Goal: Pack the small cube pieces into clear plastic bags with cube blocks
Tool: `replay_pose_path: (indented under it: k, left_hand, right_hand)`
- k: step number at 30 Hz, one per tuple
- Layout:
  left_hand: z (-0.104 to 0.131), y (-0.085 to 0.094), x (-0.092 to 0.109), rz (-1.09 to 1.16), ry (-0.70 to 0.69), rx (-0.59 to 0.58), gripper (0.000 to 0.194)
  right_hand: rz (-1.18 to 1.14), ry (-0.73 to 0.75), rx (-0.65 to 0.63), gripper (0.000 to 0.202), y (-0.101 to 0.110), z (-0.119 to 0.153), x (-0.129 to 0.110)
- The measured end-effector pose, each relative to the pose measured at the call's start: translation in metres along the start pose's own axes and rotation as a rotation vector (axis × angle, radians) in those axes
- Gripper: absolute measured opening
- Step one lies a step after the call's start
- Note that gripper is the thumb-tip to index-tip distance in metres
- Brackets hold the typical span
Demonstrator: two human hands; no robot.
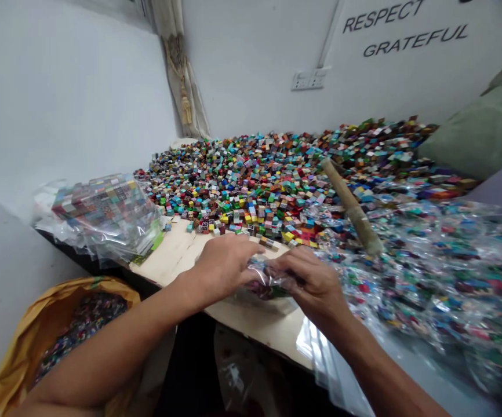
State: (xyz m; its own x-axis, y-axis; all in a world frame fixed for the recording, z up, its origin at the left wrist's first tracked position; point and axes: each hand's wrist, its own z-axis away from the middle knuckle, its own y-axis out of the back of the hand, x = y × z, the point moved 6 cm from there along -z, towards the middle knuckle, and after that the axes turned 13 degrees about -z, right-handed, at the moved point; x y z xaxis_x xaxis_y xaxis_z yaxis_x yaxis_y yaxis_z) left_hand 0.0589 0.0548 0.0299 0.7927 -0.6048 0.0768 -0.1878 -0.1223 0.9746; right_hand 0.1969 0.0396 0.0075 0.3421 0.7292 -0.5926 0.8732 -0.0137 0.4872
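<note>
A clear plastic bag (262, 281) with small coloured pieces inside is held between my two hands just above the table's front edge. My left hand (227, 263) grips its left side, thumb toward the middle. Fingers of my right hand (309, 281) are closed on the bag's right side. What exactly fills the bag is partly hidden by the fingers and the shiny plastic. Right behind the hands begins a wide heap of small coloured cubes (242, 185). Below my right wrist lie flat clear plastic bags (324, 353).
Filled clear bags (442, 278) are piled at the right. A bamboo stick (350, 208) lies across the heap. Stacked packs of cubes in plastic (103, 214) sit at the left. An orange-yellow sack (20, 347) of small pieces stands below the table edge. Walls close off the back.
</note>
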Motion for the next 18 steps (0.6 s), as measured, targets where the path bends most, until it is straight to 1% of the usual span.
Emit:
replay_pose_path:
  k: [2,3,5,6,7,8,9,10,11,13,14,16,18]
  left_hand:
    - [-0.005,-0.006,0.003,0.021,-0.027,-0.061,0.023]
    - [-0.006,-0.008,0.004,0.052,-0.044,-0.066,0.021]
    - [-0.004,-0.007,0.005,0.116,-0.069,-0.020,0.023]
    - [-0.001,-0.005,0.005,0.140,-0.076,0.016,0.024]
    - [0.001,-0.004,0.006,0.159,-0.080,0.047,0.026]
    - [0.003,-0.003,0.007,0.174,-0.080,0.073,0.027]
    - [0.005,-0.002,0.009,0.185,-0.079,0.093,0.028]
    - [0.006,-0.001,0.011,0.193,-0.077,0.108,0.028]
    - [0.006,-0.001,0.013,0.198,-0.074,0.114,0.028]
    - [0.004,-0.001,0.017,0.204,-0.071,0.111,0.027]
    - [0.002,-0.002,0.019,0.205,-0.068,0.103,0.026]
    - [-0.002,-0.003,0.020,0.203,-0.055,0.078,0.025]
    - [-0.005,-0.003,0.021,0.193,-0.053,0.068,0.024]
  right_hand:
    - [-0.012,-0.025,0.027,0.021,0.002,0.002,0.002]
    - [-0.042,-0.056,0.043,0.018,0.004,0.004,0.004]
    - [-0.159,-0.158,0.079,0.011,0.009,0.011,0.012]
    - [-0.243,-0.229,0.091,0.021,0.011,0.016,0.019]
    - [-0.339,-0.307,0.092,0.037,0.011,0.022,0.026]
    - [-0.434,-0.384,0.079,0.051,0.010,0.028,0.032]
    - [-0.514,-0.451,0.053,0.062,0.009,0.035,0.038]
    - [-0.573,-0.503,0.024,0.066,0.007,0.041,0.043]
    - [-0.608,-0.535,0.003,0.065,0.005,0.046,0.046]
    - [-0.624,-0.541,0.010,0.053,0.007,0.051,0.050]
    - [-0.620,-0.514,0.034,0.045,0.009,0.051,0.050]
    - [-0.606,-0.414,0.096,0.027,0.015,0.047,0.045]
    - [-0.549,-0.294,0.155,0.016,0.022,0.042,0.037]
